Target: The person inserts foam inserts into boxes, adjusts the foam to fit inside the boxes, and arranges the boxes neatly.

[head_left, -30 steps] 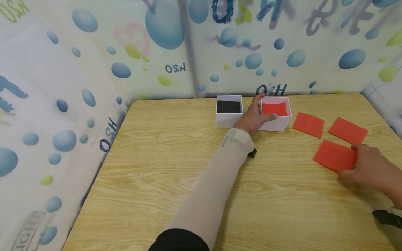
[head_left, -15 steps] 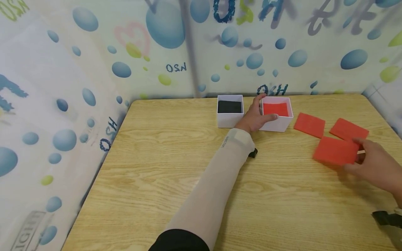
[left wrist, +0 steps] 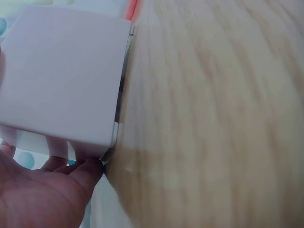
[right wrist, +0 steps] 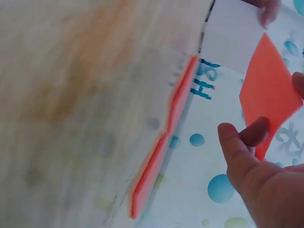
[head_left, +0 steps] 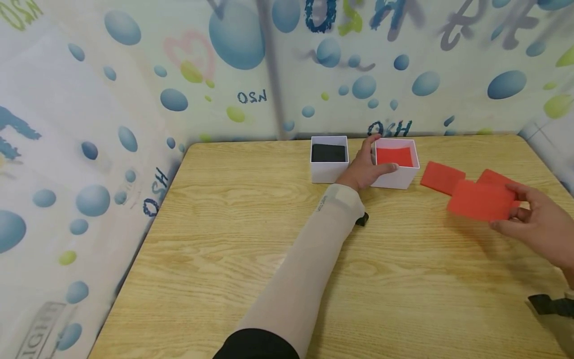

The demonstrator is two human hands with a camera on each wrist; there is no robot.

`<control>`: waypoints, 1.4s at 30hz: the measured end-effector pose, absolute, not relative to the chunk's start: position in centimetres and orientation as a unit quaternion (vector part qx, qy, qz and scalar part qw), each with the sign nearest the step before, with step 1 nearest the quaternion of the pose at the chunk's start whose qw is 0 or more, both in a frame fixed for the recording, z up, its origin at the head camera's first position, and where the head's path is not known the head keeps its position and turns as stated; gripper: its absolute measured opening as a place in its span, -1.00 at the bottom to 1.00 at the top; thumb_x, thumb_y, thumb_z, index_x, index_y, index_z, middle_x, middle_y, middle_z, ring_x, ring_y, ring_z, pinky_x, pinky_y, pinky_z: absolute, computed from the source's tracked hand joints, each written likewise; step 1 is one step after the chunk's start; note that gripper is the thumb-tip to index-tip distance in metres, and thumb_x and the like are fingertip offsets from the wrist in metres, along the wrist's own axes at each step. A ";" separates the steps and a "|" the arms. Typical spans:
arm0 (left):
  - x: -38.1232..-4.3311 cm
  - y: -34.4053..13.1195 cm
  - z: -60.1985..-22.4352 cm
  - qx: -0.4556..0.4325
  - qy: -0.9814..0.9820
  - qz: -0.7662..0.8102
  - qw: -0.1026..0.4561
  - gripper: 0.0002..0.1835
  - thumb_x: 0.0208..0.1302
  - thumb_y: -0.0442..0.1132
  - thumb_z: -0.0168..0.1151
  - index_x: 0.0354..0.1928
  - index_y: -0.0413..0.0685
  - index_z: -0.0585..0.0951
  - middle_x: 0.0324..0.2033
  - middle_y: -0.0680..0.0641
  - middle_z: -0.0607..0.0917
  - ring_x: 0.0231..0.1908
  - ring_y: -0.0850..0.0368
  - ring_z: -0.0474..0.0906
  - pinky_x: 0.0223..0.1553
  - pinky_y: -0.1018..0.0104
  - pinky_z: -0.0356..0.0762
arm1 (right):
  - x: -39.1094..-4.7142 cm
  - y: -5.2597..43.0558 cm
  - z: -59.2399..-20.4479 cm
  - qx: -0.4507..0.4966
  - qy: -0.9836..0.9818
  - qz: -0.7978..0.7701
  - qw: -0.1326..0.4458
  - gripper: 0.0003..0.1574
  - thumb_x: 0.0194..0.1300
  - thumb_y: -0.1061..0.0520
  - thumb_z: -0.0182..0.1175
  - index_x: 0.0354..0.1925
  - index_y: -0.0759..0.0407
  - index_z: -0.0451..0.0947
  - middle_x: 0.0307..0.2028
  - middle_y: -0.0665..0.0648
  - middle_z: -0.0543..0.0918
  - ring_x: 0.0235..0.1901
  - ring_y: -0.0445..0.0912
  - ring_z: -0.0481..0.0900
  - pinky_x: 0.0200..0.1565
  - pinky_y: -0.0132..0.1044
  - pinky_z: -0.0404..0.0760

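Between thumb and fingers my right hand pinches a red rectangular sheet by its right end, raised above the table. The right wrist view shows this red sheet held apart from the tabletop, in front of the hand. My left hand grips the left side of a white box, its thumb over the front rim. Red material fills part of that box. In the left wrist view, fingers of the hand press the wall of the box.
Two more red sheets lie flat on the wooden table, right of the box; the raised sheet partly covers one. Left of my hand stands another white box holding black material. A patterned backdrop rises behind the table.
My right hand has taken hold of the nearest red sheet and lifted it off the table, moving slightly away from me. The left hand and both boxes stay put.
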State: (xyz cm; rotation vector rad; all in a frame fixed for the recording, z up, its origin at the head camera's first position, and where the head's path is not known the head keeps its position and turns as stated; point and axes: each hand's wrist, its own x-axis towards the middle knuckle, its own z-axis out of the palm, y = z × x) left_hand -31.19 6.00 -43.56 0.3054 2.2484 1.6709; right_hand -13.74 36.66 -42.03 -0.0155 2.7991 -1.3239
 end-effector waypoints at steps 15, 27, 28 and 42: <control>-31.2 6.1 -43.5 0.108 0.787 0.585 0.164 -0.03 0.32 -0.07 0.49 0.60 0.56 0.10 0.28 0.08 0.53 0.10 0.19 0.49 0.22 0.14 0.60 | -15.6 35.5 -40.2 -0.016 0.892 -0.452 0.019 0.17 0.55 0.33 0.13 0.69 0.19 -0.47 0.59 0.59 -0.18 -0.11 -0.74 0.34 -0.21 -0.71 0.55; -31.4 6.1 -43.8 0.114 0.792 0.579 0.156 -0.03 0.32 -0.05 0.49 0.59 0.58 0.09 0.30 0.09 0.51 0.13 0.19 0.49 0.23 0.15 0.59 | -17.8 33.6 -38.3 -0.029 0.884 -0.464 0.048 0.15 0.60 0.24 0.13 0.70 0.16 -0.47 0.65 0.45 -0.20 -0.07 -0.73 0.41 -0.15 -0.69 0.56; -31.4 6.1 -43.8 0.116 0.792 0.579 0.155 -0.03 0.32 -0.05 0.49 0.59 0.58 0.10 0.29 0.09 0.51 0.13 0.19 0.48 0.23 0.15 0.59 | -18.0 33.5 -38.1 -0.030 0.885 -0.462 0.050 0.15 0.59 0.24 0.13 0.70 0.17 -0.47 0.64 0.46 -0.18 -0.08 -0.72 0.42 -0.16 -0.69 0.56; -31.4 5.9 -44.0 0.117 0.778 0.595 0.164 -0.04 0.32 -0.07 0.49 0.58 0.56 0.10 0.26 0.09 0.52 0.10 0.21 0.48 0.15 0.20 0.64 | -21.2 31.8 -37.4 -0.054 0.880 -0.467 0.074 0.10 0.57 0.23 0.16 0.71 0.15 -0.34 0.52 0.28 -0.02 -0.03 -0.48 0.52 -0.15 -0.52 0.68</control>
